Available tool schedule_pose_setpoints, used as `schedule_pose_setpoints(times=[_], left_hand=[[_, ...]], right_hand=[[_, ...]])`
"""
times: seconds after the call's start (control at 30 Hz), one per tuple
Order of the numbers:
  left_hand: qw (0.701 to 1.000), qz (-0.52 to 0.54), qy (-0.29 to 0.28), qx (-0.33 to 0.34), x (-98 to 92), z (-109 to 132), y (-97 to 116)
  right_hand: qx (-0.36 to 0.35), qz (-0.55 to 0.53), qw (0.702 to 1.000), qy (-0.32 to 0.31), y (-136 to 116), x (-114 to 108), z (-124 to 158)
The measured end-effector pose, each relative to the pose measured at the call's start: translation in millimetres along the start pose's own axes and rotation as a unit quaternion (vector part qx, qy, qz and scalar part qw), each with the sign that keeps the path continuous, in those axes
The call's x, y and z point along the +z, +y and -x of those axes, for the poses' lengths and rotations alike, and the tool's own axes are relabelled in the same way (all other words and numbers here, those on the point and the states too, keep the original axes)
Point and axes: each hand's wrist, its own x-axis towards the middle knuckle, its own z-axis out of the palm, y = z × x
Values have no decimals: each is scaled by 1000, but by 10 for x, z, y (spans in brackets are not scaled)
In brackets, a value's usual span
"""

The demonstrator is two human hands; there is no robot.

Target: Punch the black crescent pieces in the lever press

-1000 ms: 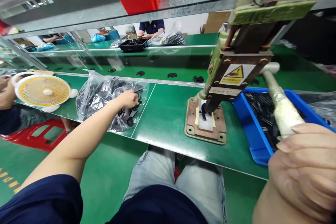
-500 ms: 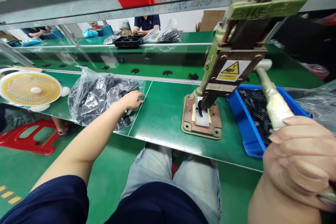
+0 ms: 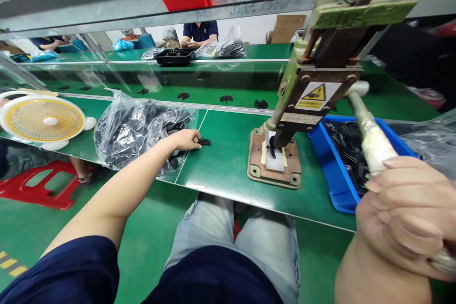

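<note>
my left hand (image 3: 187,140) pinches a curved black piece (image 3: 205,142) at its three o'clock, well apart at ten o'clock from my right hand (image 3: 402,216), wrapped around the press handle (image 3: 375,147). the green bench (image 3: 228,175) spreads before me, a co-worker (image 3: 200,32) beyond at twelve. a clear bag (image 3: 121,128) of black pieces (image 3: 174,127) lies at eleven, a blue bin (image 3: 331,171) of black parts (image 3: 344,149) at two.

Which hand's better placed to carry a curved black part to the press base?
Left, most likely: the left hand holds a curved black part at its fingertips, beside the clear bag; the right hand is wrapped around the press lever.
</note>
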Motion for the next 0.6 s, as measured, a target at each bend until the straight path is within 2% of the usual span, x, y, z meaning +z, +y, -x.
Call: schedule_pose_setpoints(times=[0.1, 0.2, 0.33, 0.43, 0.5, 0.6], left_hand=[[998, 62, -9, 19, 146, -64, 347], [993, 107, -11, 57, 224, -92, 609], [983, 112, 13, 148, 230, -139, 738], [974, 85, -20, 207, 277, -201, 805], [969, 69, -30, 235, 341, -245, 872], [963, 67, -16, 260, 434, -298, 983]], right_hand=[[-95, -24, 994, -54, -6, 30, -70], [-120, -29, 990, -74, -24, 53, -95], [-118, -26, 990, -78, -80, 85, -100], [-114, -22, 990, -78, -127, 109, -106], [-107, -16, 991, -83, -146, 113, -107], [-100, -15, 991, -83, -150, 99, -99]])
